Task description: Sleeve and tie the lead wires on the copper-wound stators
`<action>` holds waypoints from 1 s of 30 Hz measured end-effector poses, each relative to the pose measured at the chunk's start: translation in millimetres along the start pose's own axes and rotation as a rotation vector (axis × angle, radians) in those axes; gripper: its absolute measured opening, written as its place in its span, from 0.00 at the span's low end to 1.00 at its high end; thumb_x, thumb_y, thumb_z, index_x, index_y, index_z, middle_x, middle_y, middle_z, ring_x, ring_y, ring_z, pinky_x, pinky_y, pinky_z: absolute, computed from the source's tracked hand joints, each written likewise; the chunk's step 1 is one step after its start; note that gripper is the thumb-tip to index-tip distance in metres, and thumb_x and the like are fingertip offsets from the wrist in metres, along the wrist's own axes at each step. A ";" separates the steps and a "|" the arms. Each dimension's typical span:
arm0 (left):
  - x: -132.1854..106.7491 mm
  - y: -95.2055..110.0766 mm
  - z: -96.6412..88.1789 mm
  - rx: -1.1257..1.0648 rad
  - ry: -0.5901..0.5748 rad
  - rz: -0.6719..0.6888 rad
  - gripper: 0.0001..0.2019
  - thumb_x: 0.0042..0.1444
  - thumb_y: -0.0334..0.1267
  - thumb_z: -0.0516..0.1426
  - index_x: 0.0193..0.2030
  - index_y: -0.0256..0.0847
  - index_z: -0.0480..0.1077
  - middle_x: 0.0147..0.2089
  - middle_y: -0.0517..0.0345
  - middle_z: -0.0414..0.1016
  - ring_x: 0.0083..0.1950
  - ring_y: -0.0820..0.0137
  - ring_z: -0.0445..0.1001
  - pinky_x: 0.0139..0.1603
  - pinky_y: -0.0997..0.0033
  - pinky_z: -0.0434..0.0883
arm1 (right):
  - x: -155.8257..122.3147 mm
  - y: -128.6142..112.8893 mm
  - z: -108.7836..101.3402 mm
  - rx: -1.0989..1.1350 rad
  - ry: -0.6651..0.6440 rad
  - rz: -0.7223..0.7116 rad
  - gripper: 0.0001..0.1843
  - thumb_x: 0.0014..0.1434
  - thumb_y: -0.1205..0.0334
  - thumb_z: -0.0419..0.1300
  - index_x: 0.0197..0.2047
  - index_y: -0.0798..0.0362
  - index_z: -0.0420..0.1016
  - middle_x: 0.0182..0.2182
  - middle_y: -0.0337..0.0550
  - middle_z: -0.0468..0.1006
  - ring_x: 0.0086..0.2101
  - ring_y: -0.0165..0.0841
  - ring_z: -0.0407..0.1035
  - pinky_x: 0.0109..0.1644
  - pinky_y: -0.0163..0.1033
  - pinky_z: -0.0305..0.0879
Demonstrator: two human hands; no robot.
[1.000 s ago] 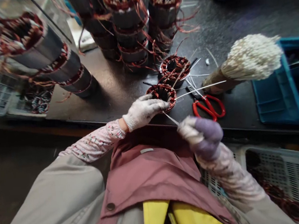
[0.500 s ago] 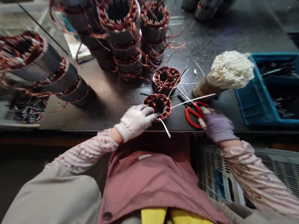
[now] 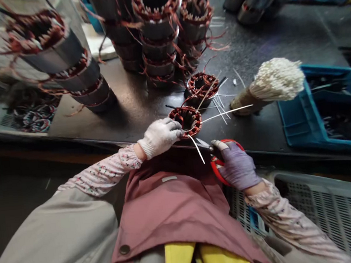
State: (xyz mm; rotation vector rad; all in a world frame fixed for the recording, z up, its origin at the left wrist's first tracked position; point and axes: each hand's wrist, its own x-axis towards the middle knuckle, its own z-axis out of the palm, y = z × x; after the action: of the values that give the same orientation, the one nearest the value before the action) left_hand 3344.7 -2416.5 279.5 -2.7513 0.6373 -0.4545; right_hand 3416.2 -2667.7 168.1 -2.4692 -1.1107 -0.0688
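Note:
My left hand (image 3: 164,136), in a white glove, is closed on the near left rim of a motor stator (image 3: 196,130) wound with copper wire. A white lacing cord (image 3: 198,149) hangs from the stator's front, and another white length sticks out to its right. My right hand (image 3: 237,166), in a purple glove, grips red-handled scissors (image 3: 216,173). Their blades point up and left, close to the hanging cord; whether they touch it I cannot tell. A second stator (image 3: 201,88) sits just behind the first, with loose white pieces beside it.
Tall stacks of stators (image 3: 158,38) stand at the back and another stack (image 3: 73,71) on the left. To the right are a bundle of white cords (image 3: 277,79) and a blue bin (image 3: 299,125). A grey crate (image 3: 340,198) lies below the table's edge.
My right hand has lifted the scissors off the table and brought them left and towards me, near the hanging cord. The left hand stays on the stator. The view has shifted slightly.

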 end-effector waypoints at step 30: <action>10.9 2.0 -34.1 0.063 -0.191 -0.007 0.08 0.62 0.39 0.57 0.44 0.45 0.78 0.52 0.55 0.80 0.51 0.61 0.76 0.50 0.57 0.72 | 51.6 19.6 -11.6 0.090 -0.268 0.196 0.29 0.59 0.58 0.55 0.64 0.52 0.68 0.42 0.49 0.82 0.42 0.43 0.77 0.44 0.40 0.69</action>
State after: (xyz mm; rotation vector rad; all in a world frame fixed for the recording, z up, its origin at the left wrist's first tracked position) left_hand 3340.9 -2430.0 312.5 -2.6951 0.5558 -0.2062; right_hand 3466.8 -2647.6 182.6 -2.5428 -0.9436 0.3718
